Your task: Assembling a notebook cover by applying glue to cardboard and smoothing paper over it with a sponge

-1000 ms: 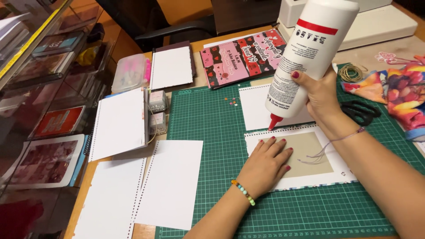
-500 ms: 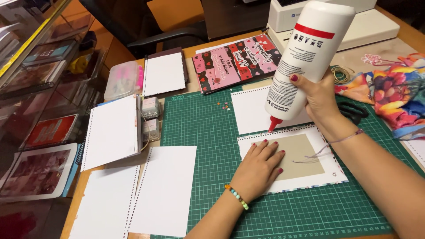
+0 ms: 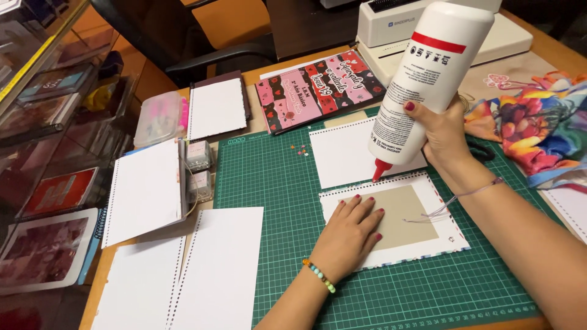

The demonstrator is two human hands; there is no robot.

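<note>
Glossy white plastic glue bottle (image 3: 428,79), matt paper sheet (image 3: 422,244) with a dull grey card panel (image 3: 403,215), matt green cutting mat (image 3: 275,177).

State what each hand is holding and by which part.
The right hand grips the white glue bottle, tipped nozzle-down, around its lower body near the red nozzle. The left hand holds nothing; it presses flat on the grey card.

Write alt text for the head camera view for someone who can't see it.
A right hand tips a white glue bottle, red nozzle down, over a perforated sheet with a tan panel, which the left hand presses flat on a green cutting mat. Blank perforated pages lie to the left.
</note>
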